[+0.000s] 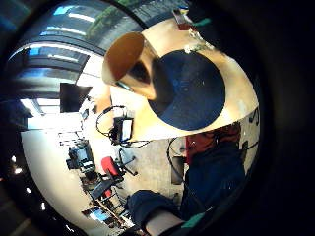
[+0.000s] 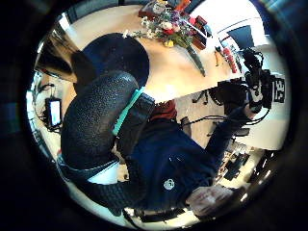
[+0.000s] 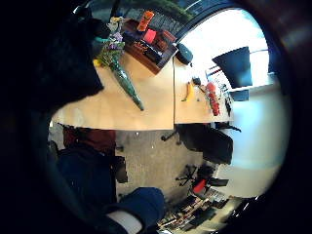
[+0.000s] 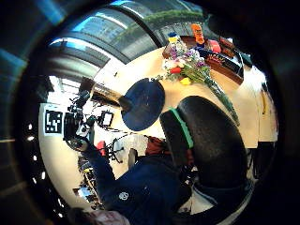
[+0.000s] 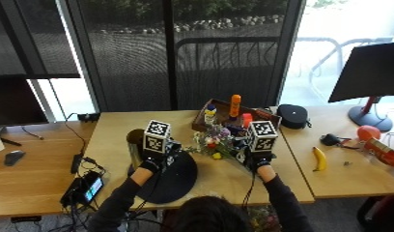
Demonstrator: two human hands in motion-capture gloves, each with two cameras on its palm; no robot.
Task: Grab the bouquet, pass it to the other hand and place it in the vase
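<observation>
Bouquet: mixed flower bunch with long green wrapped stem (image 5: 216, 144), lying on light wooden table (image 5: 113, 126) between both hands.
Vase: dark metallic vase (image 5: 135, 142), beside round black mat (image 5: 168, 178).
Handling: probably light, blooms fragile; best taken at the stems.
Left hand (image 5: 152, 162): fingers cannot tell.
Right hand (image 5: 258, 159): fingers cannot tell.

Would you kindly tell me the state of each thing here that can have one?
bouquet: lying flat on the table, not held.
vase: upright on the dark round mat, no flowers in it.
left hand: raised above the mat, holding nothing.
right hand: raised beside the bouquet, holding nothing.
</observation>
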